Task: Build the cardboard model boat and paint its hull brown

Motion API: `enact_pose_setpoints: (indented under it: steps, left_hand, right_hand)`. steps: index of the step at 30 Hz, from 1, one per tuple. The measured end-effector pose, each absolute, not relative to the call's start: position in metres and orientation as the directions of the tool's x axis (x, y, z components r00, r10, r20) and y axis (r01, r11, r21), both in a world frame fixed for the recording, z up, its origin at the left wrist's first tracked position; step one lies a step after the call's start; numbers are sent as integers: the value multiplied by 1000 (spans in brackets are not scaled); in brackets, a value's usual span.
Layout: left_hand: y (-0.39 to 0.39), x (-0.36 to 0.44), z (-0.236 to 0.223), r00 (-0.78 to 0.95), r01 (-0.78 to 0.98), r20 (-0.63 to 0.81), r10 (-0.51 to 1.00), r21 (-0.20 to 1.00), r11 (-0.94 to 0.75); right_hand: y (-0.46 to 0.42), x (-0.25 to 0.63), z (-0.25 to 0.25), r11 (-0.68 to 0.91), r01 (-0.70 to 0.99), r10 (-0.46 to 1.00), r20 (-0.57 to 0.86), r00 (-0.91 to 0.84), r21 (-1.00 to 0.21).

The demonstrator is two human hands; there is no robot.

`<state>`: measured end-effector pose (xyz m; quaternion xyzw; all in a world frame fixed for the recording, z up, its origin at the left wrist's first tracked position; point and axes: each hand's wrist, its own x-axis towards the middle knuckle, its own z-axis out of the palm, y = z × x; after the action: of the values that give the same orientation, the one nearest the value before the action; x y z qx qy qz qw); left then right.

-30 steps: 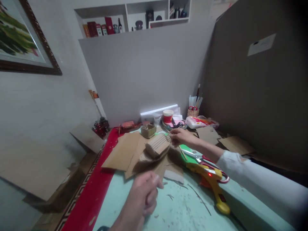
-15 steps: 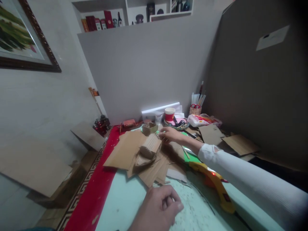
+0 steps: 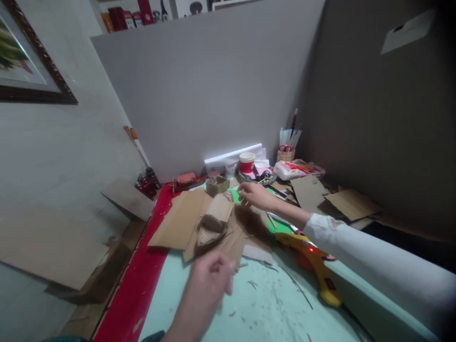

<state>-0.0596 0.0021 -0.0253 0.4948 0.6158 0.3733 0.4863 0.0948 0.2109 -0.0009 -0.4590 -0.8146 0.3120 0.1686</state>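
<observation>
My right hand [image 3: 255,195] reaches over the table with its fingers bent and slightly apart, and nothing shows in it. Just left of its fingertips lies a curved corrugated cardboard piece [image 3: 219,209], with a boat-shaped cardboard part [image 3: 209,236] below it. A small open cardboard box [image 3: 217,186] stands behind them. My left hand [image 3: 211,278], a little blurred, is loosely closed in front of the cardboard pile, with nothing visible in it. Flat cardboard sheets [image 3: 178,219] lie under the pieces. On the right, below my right forearm, rests a yellow glue gun [image 3: 320,270] with a red light lit.
A red paper cup [image 3: 247,164] stands in a tray at the back. Nearby are a holder with scissors [image 3: 286,153] and a tissue pack [image 3: 299,169]. More cardboard [image 3: 352,204] lies at right; scraps dot the pale green tabletop [image 3: 263,304]. Grey panels [image 3: 213,90] rise behind.
My right hand has come away from the corrugated piece and now sits apart from it. My left hand has moved left and up towards the cardboard pile. The view has tilted down slightly.
</observation>
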Motion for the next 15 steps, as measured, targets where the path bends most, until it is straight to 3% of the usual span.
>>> enact_pose_setpoints:
  steps: [3, 5, 10, 15]
  left_hand:
    - [1, -77, -9, -330, 495, 144, 933, 868, 41]
    - [4, -88, -3, -394, 608, 247, 885, 792, 49]
    - [23, -102, -7, -354, 796, 152, 923, 566, 212]
    - [30, -94, -13, -291, 834, 72, 954, 508, 216]
  right_hand:
    - [190, 115, 2, 538, 664, 798, 59, -600, -519]
    - [170, 123, -3, 639, 642, 731, 74, -678, -424]
    - [121, 129, -26, 801, 545, 582, 108, -806, -245]
    - [80, 136, -39, 854, 493, 516, 148, -844, -166]
